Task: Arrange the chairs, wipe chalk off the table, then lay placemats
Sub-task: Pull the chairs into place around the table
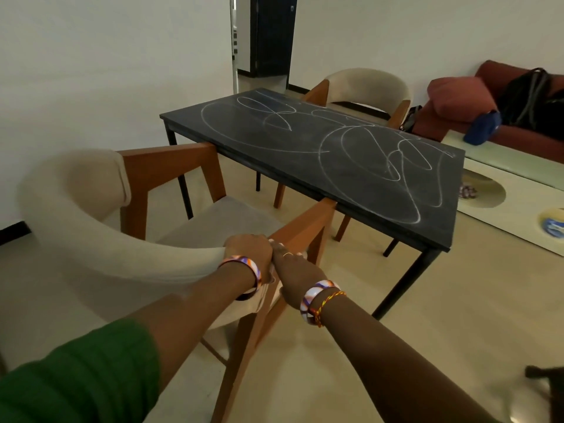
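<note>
Both hands are gripping the near chair, a beige upholstered tub chair with an orange-brown wooden frame (91, 209), which is sitting at the near long side of the black rectangular table with thin black metal legs (381, 190), its two front arm tips touching the table's edge. The left hand (248, 250) is closing over the end of the chair's curved padded backrest, fingers curled down around it and pressed together. The right hand (290, 264) is lying just beside it, touching it, fingers wrapped together over the wooden arm rail; the fingertips are hidden behind the wood. Each wrist is wearing a striped orange, white and purple bangle, and the left arm is showing a green sleeve (76, 377).

White chalk scribbles (351, 141) are looping across nearly the whole tabletop. A second matching beige chair (366, 90) is standing at the far long side of the table, set slightly apart from the edge. Beyond the table's right end, a dark red sofa (457, 99) is carrying a blue cap and a black bag
</note>
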{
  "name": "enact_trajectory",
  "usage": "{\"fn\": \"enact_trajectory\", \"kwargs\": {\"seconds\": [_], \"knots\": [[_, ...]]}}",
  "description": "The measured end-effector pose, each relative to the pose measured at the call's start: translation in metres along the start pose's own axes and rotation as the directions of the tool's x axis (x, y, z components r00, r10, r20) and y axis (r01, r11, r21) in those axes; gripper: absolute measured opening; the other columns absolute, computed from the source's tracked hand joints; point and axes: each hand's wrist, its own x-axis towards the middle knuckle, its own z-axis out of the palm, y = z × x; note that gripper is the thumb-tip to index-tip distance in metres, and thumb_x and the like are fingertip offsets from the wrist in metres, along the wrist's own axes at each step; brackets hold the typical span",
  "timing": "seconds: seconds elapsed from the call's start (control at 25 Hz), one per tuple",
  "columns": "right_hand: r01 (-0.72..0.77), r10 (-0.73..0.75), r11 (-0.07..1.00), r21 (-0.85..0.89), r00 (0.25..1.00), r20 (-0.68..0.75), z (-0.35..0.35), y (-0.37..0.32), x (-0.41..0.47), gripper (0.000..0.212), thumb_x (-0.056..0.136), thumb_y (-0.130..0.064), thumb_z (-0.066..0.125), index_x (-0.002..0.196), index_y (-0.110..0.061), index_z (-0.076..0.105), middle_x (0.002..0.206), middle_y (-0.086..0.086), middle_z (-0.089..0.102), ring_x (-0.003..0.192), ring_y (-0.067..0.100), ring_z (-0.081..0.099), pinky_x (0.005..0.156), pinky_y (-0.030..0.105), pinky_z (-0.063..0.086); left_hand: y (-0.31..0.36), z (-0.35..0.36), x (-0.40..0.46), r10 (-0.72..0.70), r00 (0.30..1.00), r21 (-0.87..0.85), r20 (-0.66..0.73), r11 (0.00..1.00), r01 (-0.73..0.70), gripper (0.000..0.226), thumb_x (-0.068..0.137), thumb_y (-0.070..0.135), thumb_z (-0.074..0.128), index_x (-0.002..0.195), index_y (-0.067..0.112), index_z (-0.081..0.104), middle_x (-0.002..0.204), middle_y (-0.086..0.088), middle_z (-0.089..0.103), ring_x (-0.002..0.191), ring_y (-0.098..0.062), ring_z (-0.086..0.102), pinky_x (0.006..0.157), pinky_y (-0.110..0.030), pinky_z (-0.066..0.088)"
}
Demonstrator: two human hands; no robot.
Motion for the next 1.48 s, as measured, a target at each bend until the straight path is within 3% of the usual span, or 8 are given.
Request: {"fn": "enact_trajectory", "kwargs": {"seconds": [0.24, 0.48, 0.76, 0.84, 0.96, 1.12, 1.28, 1.48], "knots": [[0.119, -0.122, 0.981, -0.153, 0.992, -0.011, 0.008, 0.028, 0.013, 0.082, 0.088, 0.002, 0.052, 0.15, -0.009, -0.001, 0.158, 0.01, 0.005, 0.145, 0.027, 0.012, 0.117, 0.039, 0.006, 0.014, 0.001, 0.03, -0.062, 0.987, 0.011, 0.145, 0.998, 0.061, 0.042, 0.089, 0.034, 0.055, 0.124, 0.012, 0.053, 0.119, -0.005, 0.06, 0.107, -0.024, 0.059, 0.096, -0.038, 0.047], [0.228, -0.215, 0.952, -0.206, 0.973, 0.083, -0.001, 0.09, 0.049, 0.087, 0.086, 0.004, 0.054, 0.15, -0.007, -0.004, 0.158, 0.01, -0.004, 0.146, 0.027, 0.006, 0.117, 0.039, 0.006, 0.045, -0.006, 0.077, -0.151, 0.971, -0.121, 0.184, 0.977, 0.175, 0.034, 0.096, 0.021, 0.044, 0.128, 0.009, 0.047, 0.128, -0.007, 0.054, 0.115, -0.024, 0.055, 0.095, -0.033, 0.043], [0.267, -0.215, 0.936, -0.231, 0.95, 0.227, -0.035, 0.165, 0.085, 0.082, 0.089, 0.0, 0.055, 0.15, -0.009, 0.002, 0.158, 0.011, 0.003, 0.145, 0.028, 0.01, 0.116, 0.038, 0.013, 0.079, -0.009, 0.131, -0.195, 0.969, -0.326, 0.15, 0.916, 0.234, 0.037, 0.094, 0.032, 0.048, 0.122, 0.009, 0.046, 0.118, -0.008, 0.058, 0.103, -0.023, 0.059, 0.085, -0.03, 0.045], [0.228, -0.184, 0.953, -0.199, 0.958, 0.219, -0.05, 0.196, 0.085, 0.064, 0.093, -0.007, 0.051, 0.149, -0.01, 0.019, 0.154, 0.011, 0.024, 0.14, 0.026, 0.028, 0.114, 0.035, 0.023, 0.095, -0.019, 0.146, -0.14, 0.986, -0.345, 0.088, 0.924, 0.162, 0.045, 0.092, 0.035, 0.05, 0.128, 0.01, 0.041, 0.13, -0.01, 0.05, 0.113, -0.025, 0.054, 0.094, -0.034, 0.043], [0.12, -0.105, 0.987, -0.107, 0.984, 0.142, -0.077, 0.243, 0.072, 0.043, 0.097, -0.02, 0.045, 0.139, -0.016, 0.041, 0.136, 0.008, 0.051, 0.121, 0.024, 0.051, 0.101, 0.033, 0.042, 0.13, -0.042, 0.168, 0.042, 0.992, -0.399, -0.118, 0.913, -0.086, 0.053, 0.092, 0.035, 0.05, 0.138, 0.016, 0.032, 0.138, -0.007, 0.045, 0.121, -0.024, 0.049, 0.101, -0.036, 0.042], [0.022, -0.022, 0.999, -0.049, 1.0, 0.004, -0.113, 0.319, 0.036, 0.039, 0.097, -0.024, 0.043, 0.136, -0.021, 0.045, 0.139, 0.003, 0.049, 0.127, 0.022, 0.046, 0.106, 0.035, 0.035, 0.199, -0.083, 0.198, 0.238, 0.934, -0.425, -0.266, 0.841, -0.335, 0.065, 0.093, 0.037, 0.047, 0.147, 0.018, 0.016, 0.138, -0.003, 0.048, 0.118, -0.02, 0.052, 0.095, -0.031, 0.044], [-0.101, 0.099, 0.995, -0.01, 0.988, -0.116, -0.13, 0.415, -0.017, 0.036, 0.096, -0.027, 0.043, 0.131, -0.021, 0.049, 0.132, 0.001, 0.054, 0.117, 0.021, 0.053, 0.095, 0.033, 0.046, 0.301, -0.117, 0.225, 0.401, 0.843, -0.353, -0.358, 0.778, -0.52, 0.06, 0.093, 0.034, 0.047, 0.146, 0.017, 0.024, 0.131, -0.005, 0.053, 0.112, -0.024, 0.056, 0.091, -0.035, 0.045], [-0.245, 0.252, 0.967, 0.065, 0.958, -0.133, -0.142, 0.538, -0.109, 0.044, 0.097, -0.027, 0.044, 0.14, -0.023, 0.041, 0.14, -0.001, 0.048, 0.123, 0.023, 0.049, 0.096, 0.033, 0.044, 0.456, -0.149, 0.249, 0.556, 0.776, -0.344, -0.298, 0.695, -0.631, 0.052, 0.095, 0.032, 0.045, 0.142, 0.022, 0.029, 0.131, -0.002, 0.052, 0.114, -0.022, 0.054, 0.089, -0.033, 0.045]]}}
